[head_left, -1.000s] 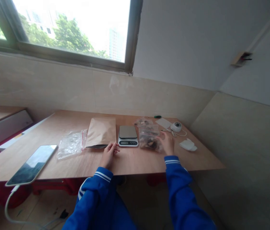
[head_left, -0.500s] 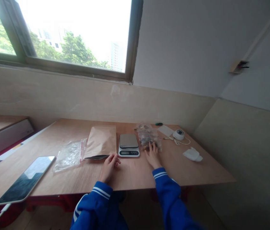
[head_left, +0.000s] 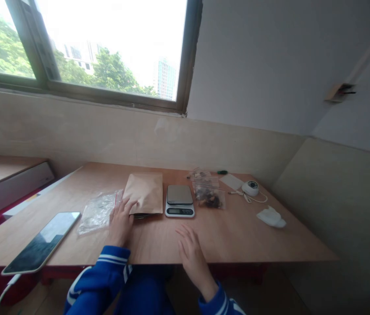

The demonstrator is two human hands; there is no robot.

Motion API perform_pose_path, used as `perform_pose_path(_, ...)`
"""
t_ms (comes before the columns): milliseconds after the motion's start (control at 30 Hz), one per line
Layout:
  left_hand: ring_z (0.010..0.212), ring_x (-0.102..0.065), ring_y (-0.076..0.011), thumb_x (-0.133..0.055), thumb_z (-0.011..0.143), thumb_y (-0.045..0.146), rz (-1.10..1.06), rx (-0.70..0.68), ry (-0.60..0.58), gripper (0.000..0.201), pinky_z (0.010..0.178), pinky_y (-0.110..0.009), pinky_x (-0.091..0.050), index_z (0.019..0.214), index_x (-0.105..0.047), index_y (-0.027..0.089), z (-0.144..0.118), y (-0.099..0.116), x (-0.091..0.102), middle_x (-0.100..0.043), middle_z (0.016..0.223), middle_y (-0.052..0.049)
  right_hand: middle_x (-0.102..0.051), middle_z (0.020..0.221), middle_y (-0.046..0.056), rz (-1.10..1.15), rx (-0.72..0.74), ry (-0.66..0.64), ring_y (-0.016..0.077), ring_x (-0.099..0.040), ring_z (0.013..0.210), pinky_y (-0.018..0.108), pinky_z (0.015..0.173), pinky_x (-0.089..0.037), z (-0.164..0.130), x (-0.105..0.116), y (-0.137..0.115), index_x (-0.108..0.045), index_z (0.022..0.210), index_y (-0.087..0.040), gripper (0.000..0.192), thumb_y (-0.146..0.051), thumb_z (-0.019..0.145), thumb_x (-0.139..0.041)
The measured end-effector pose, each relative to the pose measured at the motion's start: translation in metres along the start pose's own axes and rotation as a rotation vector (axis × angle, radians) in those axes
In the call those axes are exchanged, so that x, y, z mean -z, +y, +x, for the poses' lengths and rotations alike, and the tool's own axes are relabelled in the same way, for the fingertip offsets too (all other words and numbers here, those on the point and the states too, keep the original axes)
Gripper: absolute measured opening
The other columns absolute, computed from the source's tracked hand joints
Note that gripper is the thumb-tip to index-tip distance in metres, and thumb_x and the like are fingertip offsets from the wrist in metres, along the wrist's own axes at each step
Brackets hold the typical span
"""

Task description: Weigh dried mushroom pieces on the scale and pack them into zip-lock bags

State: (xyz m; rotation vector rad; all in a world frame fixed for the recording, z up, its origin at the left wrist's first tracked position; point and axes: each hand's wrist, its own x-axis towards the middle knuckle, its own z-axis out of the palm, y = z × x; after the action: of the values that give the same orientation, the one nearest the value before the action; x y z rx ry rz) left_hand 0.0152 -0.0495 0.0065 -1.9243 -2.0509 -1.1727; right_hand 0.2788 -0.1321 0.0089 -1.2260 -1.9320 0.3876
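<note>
My left hand [head_left: 121,222] is open, its fingers over the lower left corner of a brown kraft paper pouch [head_left: 145,192] and beside a clear zip bag [head_left: 95,213]. Whether those fingers press on the pouch or only hover is hard to tell. My right hand [head_left: 191,251] is open with nothing in it, above the table just in front of a digital kitchen scale [head_left: 179,200]. Nothing lies on the scale's platform. Right of the scale are several small zip bags; the nearest zip bag [head_left: 211,200] has dark brown pieces inside.
A phone [head_left: 42,243] on a charging cable lies at the table's left. Toward the right are a white camera-like device [head_left: 250,188] with a cord, a crumpled white tissue [head_left: 271,217], a white card [head_left: 231,181] and a green-handled tool [head_left: 222,172]. A wall [head_left: 218,148] closes the back.
My left hand has moved left, from beside the scale to the pouch's left corner. My right hand has left the small zip bags and come back toward the table's front edge.
</note>
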Motion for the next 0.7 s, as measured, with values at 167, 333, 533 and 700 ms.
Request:
perform_pose_path(167,0.078,-0.063,-0.0206,-0.051,0.078,0.023,-0.104,-0.128,-0.077,0.027,0.062,-0.026,-0.044,0.096,-0.069,0.032,0.026,-0.010,0.011,-0.071,0.096,-0.001,-0.050,0.135,0.004,0.019,0.210,-0.216,0.0177,-0.041,0.129,0.037,0.107,-0.039,0.054,-0.026,-0.051,-0.050,0.130,-0.022,0.038,-0.025,0.094,-0.037)
perform_pose_path(333,0.065,-0.060,-0.0184,-0.056,0.081,0.031,-0.111,-0.163,0.108,0.020,0.052,-0.024,-0.032,0.094,-0.071,0.029,0.041,0.032,0.033,-0.071,0.086,-0.003,-0.055,0.128,0.017,-0.255,0.241,-0.144,0.0241,-0.042,0.128,0.039,0.106,-0.037,0.085,-0.060,-0.070,-0.053,0.125,-0.005,0.038,-0.018,0.093,-0.037)
perform_pose_path(533,0.059,-0.056,-0.0158,-0.060,0.078,0.026,-0.250,-0.056,0.152,0.015,0.055,-0.023,-0.031,0.089,-0.071,0.027,0.032,0.055,0.043,-0.070,0.081,-0.001,-0.069,0.079,0.015,-0.430,0.137,-0.236,0.0251,-0.066,0.083,0.035,0.074,-0.054,0.098,-0.056,-0.080,-0.066,0.085,-0.010,0.021,-0.012,0.085,-0.045)
perform_pose_path(700,0.062,-0.058,-0.0155,-0.061,0.080,0.027,-0.338,-0.149,0.112,0.018,0.050,-0.023,-0.029,0.094,-0.072,0.028,-0.006,0.069,0.041,-0.070,0.082,-0.002,-0.071,0.082,0.009,-0.242,0.254,-0.145,0.0210,-0.067,0.083,0.033,0.079,-0.054,0.129,-0.077,-0.064,-0.066,0.093,-0.009,0.021,-0.009,0.088,-0.045)
